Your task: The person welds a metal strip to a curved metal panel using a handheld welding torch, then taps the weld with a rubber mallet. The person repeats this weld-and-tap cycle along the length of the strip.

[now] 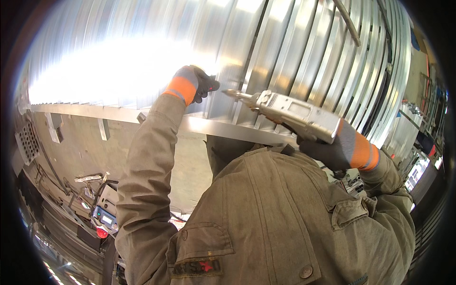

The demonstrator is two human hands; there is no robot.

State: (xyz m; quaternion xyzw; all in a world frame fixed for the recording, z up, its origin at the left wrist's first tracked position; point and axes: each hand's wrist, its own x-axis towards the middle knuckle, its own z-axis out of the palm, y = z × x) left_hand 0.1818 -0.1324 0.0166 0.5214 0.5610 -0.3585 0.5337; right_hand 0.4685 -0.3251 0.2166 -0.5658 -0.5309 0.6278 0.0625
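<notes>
My left hand [202,85], in a grey and orange work glove with dark fingers, is over long silvery metal profiles [280,52]. Its fingers are pinched together; what they may hold is too small to make out. My right hand [330,151], gloved alike, grips a light grey, drill-like power tool [299,113] from below. The tool's narrow metal tip [230,92] points left toward my left fingers, with a small gap between them. Glare washes out the profiles beyond my left hand.
A pale metal rail [213,127] runs along the near edge of the profiles. A curved grey rod [349,23] lies across them at the far right. Down at the left, a device with a small screen [105,218] stands near a red round part [102,232] and cables.
</notes>
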